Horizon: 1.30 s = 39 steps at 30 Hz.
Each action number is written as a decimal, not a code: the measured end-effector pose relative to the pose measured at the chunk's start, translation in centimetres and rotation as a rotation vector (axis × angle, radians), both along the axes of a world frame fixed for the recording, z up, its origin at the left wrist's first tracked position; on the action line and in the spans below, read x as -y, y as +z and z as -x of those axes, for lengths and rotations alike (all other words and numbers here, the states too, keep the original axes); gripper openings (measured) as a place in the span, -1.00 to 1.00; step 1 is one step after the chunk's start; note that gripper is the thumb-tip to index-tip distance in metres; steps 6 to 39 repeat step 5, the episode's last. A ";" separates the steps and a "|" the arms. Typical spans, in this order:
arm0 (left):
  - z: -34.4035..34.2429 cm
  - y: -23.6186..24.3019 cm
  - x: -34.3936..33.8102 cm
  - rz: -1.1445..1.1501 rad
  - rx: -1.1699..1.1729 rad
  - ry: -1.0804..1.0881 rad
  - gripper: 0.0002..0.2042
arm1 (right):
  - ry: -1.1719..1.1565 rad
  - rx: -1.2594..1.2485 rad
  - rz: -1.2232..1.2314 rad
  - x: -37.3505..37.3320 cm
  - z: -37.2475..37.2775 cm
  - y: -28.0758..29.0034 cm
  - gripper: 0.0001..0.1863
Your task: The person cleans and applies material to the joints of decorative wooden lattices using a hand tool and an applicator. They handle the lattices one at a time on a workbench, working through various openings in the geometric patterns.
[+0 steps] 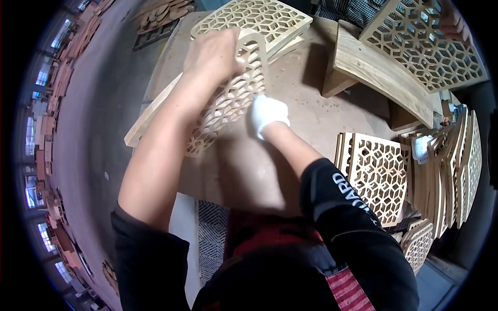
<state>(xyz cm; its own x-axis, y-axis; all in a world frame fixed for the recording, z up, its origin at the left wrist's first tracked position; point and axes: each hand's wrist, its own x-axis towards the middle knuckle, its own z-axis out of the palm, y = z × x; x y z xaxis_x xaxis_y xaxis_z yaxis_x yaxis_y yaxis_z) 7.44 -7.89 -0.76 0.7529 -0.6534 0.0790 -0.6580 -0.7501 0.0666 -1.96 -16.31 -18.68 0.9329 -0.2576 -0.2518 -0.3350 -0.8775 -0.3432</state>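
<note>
**Lattice panel held on edge at a workshop bench**

A person's bare left hand (215, 54) closes its fingers around the top edge of a pale wooden lattice panel (228, 98), which stands tilted on the brown bench (311, 114) near its left edge. The panel's long axis runs from the bench's far side, where the hand grips it, down toward the near left edge, its cut-out face turned to the right. The right hand (267, 115), in a white glove, presses against that face about halfway along; whether its fingers are curled or flat cannot be told.

A long plain board (150, 116) lies along the bench's left edge, just behind the panel. At the far edge rests a stack of lattice panels (254, 20), lying flat. A thick curved timber piece (378, 72) sits at the far right corner, and another lattice panel (425, 44) leans above it, with someone else's hand (452, 23) at its upper edge. More panels stand upright in rows (415, 176) off the bench's right side. No packages, labels or signs can be made out on the bench.
</note>
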 end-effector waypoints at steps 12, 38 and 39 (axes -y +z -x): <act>-0.4 -0.2 0.1 0.001 -0.073 0.036 -0.57 | -0.061 -0.016 -0.042 0.8 1.7 -2.3 -0.66; -0.4 -0.2 0.1 0.001 -0.073 0.036 -0.57 | -0.061 -0.016 -0.042 0.8 1.7 -2.3 -0.66; -0.4 -0.2 0.1 0.001 -0.073 0.036 -0.57 | -0.061 -0.016 -0.042 0.8 1.7 -2.3 -0.66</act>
